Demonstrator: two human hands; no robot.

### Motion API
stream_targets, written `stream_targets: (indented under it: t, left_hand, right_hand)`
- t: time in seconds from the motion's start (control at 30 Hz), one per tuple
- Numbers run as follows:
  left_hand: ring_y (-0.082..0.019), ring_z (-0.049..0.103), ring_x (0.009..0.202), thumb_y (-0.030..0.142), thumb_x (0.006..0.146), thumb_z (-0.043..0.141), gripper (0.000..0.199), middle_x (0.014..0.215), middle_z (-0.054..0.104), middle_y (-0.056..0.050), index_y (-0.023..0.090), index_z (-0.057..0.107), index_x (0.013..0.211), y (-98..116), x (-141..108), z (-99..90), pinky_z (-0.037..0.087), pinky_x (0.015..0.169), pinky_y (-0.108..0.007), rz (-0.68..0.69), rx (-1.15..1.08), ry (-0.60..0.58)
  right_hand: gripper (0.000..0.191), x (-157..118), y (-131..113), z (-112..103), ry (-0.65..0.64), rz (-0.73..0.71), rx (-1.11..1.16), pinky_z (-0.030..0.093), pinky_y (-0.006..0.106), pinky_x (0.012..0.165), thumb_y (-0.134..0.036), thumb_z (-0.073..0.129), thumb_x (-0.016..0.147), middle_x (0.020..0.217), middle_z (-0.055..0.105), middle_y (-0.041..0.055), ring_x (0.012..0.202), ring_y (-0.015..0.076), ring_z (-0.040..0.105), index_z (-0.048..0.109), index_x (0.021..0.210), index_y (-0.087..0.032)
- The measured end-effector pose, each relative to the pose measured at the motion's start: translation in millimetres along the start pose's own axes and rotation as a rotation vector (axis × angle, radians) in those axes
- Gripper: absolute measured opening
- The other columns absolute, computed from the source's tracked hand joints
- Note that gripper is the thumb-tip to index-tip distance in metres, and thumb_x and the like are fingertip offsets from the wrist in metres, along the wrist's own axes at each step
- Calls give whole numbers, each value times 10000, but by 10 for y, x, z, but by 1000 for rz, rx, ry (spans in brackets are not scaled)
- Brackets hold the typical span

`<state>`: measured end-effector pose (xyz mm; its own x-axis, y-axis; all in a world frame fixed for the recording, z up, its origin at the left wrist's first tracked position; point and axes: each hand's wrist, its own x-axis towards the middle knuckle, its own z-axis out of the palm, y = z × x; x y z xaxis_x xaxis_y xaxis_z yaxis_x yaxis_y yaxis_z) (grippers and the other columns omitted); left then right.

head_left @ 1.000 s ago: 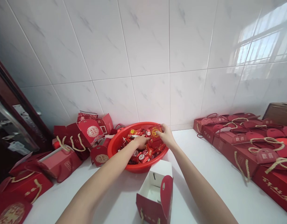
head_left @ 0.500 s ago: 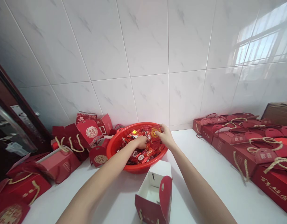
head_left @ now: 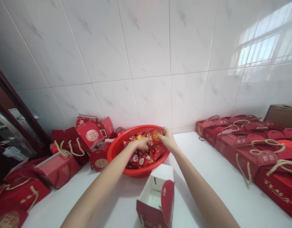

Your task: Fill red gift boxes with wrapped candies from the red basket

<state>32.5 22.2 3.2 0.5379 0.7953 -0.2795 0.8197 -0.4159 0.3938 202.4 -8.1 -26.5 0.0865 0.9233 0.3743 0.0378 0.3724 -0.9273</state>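
Note:
A red plastic basket (head_left: pixel 113 152) full of red wrapped candies (head_left: pixel 143 160) stands by the wall. Deep among the candies is my left hand (head_left: pixel 143 144), its fingers curled down and partly hidden; what they grip cannot be made out. At the basket's right rim, my right hand (head_left: pixel 168 139) pinches a red candy packet (head_left: pixel 157 135) with a round gold emblem between thumb and fingers. In front of the basket, between my forearms, sits an open red gift box (head_left: pixel 152 213) with a white inside, its flaps up and no candy visible in it.
Closed red gift boxes (head_left: pixel 238 147) with rope handles stand in rows on the right. More red boxes (head_left: pixel 57 166) crowd the left in a loose heap. A brown cardboard box (head_left: pixel 282 115) is at the far right. Behind the white table (head_left: pixel 184 164) rises a tiled wall (head_left: pixel 150 98).
My left hand has shifted slightly within the candies, and some of them have moved around it. My right hand keeps hold of the packet, now tilted up a little. The gift box stays put.

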Motion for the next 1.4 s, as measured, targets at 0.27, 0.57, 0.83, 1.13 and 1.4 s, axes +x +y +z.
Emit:
stream_targets:
  t: [0.27,0.57,0.83,1.13,1.4]
  left_hand:
    - [-119,478,518,311,555,713,160,546,586,20,167,691,621,-214,-139,-232,385,530,-254,69,-397,295]
    - [-172,578,665,600,626,726,448,662,659,-12,161,714,711,-196,-139,-240,451,641,-278,84,-621,440]
    - [-225,639,861,307,663,583,254,853,740,-46,181,744,815,-241,-107,-232,508,744,-312,39,-724,422]
    - [-183,635,719,167,570,662,429,746,697,-10,171,693,998,-269,-142,-228,481,646,-288,26,-749,312]
    - [-150,549,568,191,570,558,330,620,685,2,166,747,840,-244,-170,-240,380,536,-252,17,-457,215]
  right_hand:
    - [255,-1,8,10,8,-14,49,543,366,742,-285,575,676,864,691,20,812,215,657,540,920,-219]
    - [263,36,59,-5,6,-12,8,533,355,718,-286,601,670,826,677,9,780,212,643,537,917,-222]
    - [256,28,58,0,0,-13,16,531,352,695,-299,596,670,837,677,14,779,213,640,533,907,-228]
    - [267,-6,-17,0,-3,-2,5,527,350,676,-315,589,665,841,673,21,776,216,635,523,909,-228]
    - [240,-23,-40,-2,-3,-18,-14,518,343,680,-299,579,663,829,667,18,768,209,623,524,884,-224]
